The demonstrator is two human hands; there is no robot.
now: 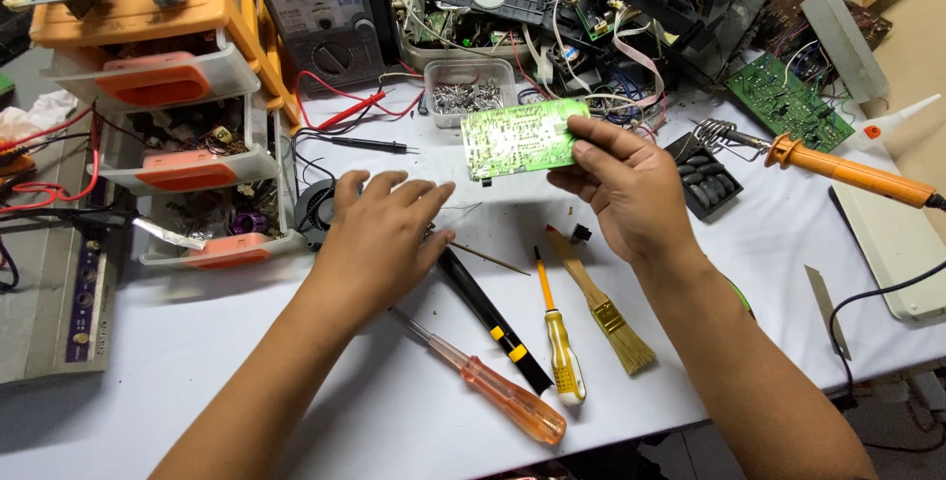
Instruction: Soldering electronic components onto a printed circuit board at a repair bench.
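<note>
I am holding up a green circuit board (522, 137) to inspect it.
My right hand (621, 194) is pinching its edge, solder side toward me; my left hand (379, 234) is hovering spread and empty above the tools on the white surface (246, 362).

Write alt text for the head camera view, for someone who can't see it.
The right hand holds a green circuit board up over a white workbench, while the left hand hovers flat, palm down, above the bench. Screwdrivers, a brush, a soldering iron and a multimeter lie around them.
</note>
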